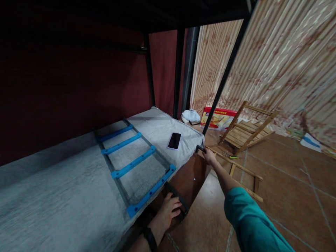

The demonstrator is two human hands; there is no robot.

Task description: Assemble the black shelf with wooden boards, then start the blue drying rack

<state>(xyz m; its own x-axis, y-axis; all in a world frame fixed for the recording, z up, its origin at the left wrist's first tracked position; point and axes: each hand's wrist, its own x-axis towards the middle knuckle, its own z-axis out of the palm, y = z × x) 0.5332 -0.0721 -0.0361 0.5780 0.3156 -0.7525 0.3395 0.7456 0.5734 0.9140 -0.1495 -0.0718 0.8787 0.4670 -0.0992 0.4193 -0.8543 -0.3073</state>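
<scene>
My left hand point(172, 208) reaches over the edge of the bed, its fingers apart and slightly bent. It rests by or against a dark bar point(178, 196) and grips nothing that I can see. My right hand point(209, 156) is closed around a black L-shaped tool point(200, 149) at the bed's corner; its exact kind is unclear. On the grey sheet lies a ladder-like frame point(133, 163) with several blue crosspieces between dark side bars. A phone point(174, 141) with a dark screen lies on the sheet to the frame's right.
Black posts point(220, 80) carry an upper deck overhead. On the tiled floor point(286, 164) stand a wooden folding chair point(252, 127) and a red and yellow box point(218, 118). A wooden frame point(246, 168) and a yellow-green tool point(233, 157) lie nearby. Patterned curtains point(273, 63) hang behind.
</scene>
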